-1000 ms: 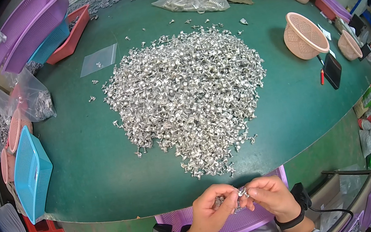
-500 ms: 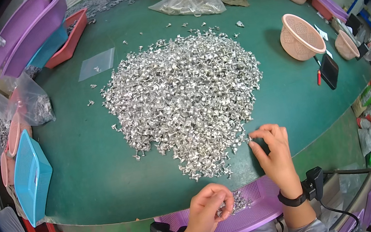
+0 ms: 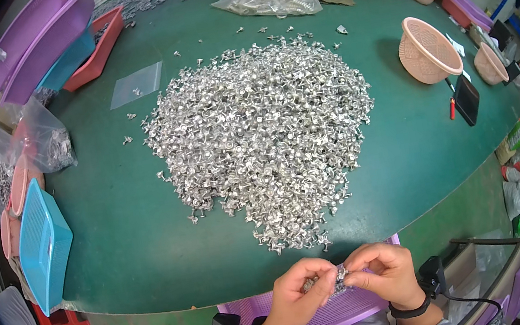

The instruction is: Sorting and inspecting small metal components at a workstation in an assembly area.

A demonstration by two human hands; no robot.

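Note:
A broad heap of small silvery metal fasteners (image 3: 262,128), with short stems and round heads, covers the middle of the green table (image 3: 116,238). Over a purple perforated basket (image 3: 268,306) at the table's near edge, my two hands meet fingertip to fingertip. My left hand (image 3: 303,294) is curled closed, thumb against fingers, beside a fastener. In a pinch, my right hand (image 3: 384,272) grips the small metal fastener (image 3: 341,272) at the meeting point. More fasteners lie in the basket, mostly hidden by my hands. Exactly how the left fingers hold their piece is too small to see.
A pink round basket (image 3: 428,50) and a black flat device (image 3: 466,100) are on the right. At the left edge stands a blue basket (image 3: 44,245). A clear flat bag (image 3: 136,87) lies behind the heap's left side; stacked purple tubs (image 3: 48,46) are at far left.
My right hand has moved from the heap's near right edge down and left to my left hand, bringing a small fastener. My left hand has shifted slightly right.

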